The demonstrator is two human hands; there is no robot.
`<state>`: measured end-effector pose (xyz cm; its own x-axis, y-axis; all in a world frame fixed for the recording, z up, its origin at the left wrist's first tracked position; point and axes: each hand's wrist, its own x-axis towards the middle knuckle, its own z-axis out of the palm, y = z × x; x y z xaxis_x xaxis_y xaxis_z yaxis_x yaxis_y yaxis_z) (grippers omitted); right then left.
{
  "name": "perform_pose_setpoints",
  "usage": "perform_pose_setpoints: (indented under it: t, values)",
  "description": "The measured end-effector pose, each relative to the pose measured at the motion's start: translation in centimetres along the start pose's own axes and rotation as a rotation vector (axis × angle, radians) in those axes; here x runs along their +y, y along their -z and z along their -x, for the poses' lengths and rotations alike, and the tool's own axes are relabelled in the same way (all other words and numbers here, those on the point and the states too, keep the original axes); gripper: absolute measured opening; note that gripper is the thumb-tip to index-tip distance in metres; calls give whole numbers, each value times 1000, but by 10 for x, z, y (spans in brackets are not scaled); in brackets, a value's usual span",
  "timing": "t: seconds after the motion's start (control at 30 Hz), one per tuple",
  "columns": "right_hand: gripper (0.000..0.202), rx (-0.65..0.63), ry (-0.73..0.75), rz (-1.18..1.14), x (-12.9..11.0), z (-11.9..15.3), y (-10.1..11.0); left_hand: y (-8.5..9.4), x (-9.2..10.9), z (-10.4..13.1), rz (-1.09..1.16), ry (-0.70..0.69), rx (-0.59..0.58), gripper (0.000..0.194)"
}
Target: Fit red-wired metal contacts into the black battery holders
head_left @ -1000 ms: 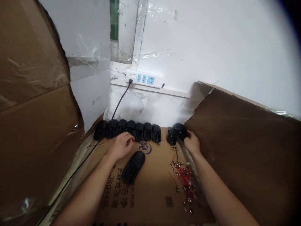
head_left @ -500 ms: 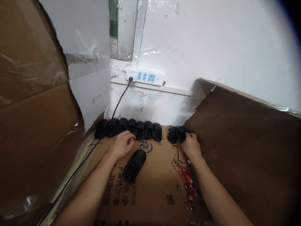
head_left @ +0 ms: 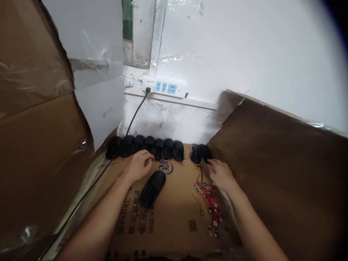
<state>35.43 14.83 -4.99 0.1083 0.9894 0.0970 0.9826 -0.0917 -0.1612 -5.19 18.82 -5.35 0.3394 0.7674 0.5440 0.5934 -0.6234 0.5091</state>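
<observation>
My left hand [head_left: 139, 165] is closed with curled fingers, in front of a row of black plastic housings [head_left: 168, 148]. Whether anything is inside those fingers is hidden. My right hand [head_left: 220, 174] has its fingertips closed on the lower end of a black plastic housing [head_left: 207, 151] at the right. That piece sits tilted against another black housing [head_left: 196, 154]. A single longer black housing [head_left: 152, 189] lies slanted on the cardboard between my arms. Below my right hand is a pile of red wires with small shiny metal parts [head_left: 212, 203].
Printed cardboard [head_left: 174, 214] forms the work surface. Tall cardboard walls stand at left [head_left: 40, 145] and right [head_left: 285, 174]. A power strip [head_left: 165, 87] is fixed to the white wall, and its black cable [head_left: 95, 186] runs down the left side.
My right hand has drawn slightly toward me, and the housing at its fingertips has tilted. My left hand stays by the row. The whole view has shifted a little.
</observation>
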Motion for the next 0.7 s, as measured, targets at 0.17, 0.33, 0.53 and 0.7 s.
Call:
perform_pose_setpoints:
  t: [0.17, 0.33, 0.53, 0.7]
  values:
    - [37, 87, 99, -204, 4, 77, 8, 19, 17, -12, 26, 57, 61, 25]
    - [23, 172, 171, -276, -7, 102, 2, 34, 46, -4, 47, 131, -121, 21]
    - [24, 125, 191, -253, -16, 92, -3, 20, 66, 49, 46, 223, -246, 57]
    - [23, 229, 89, -554, -8, 94, -7, -4, 68, 62, 93, 280, -203, 48]
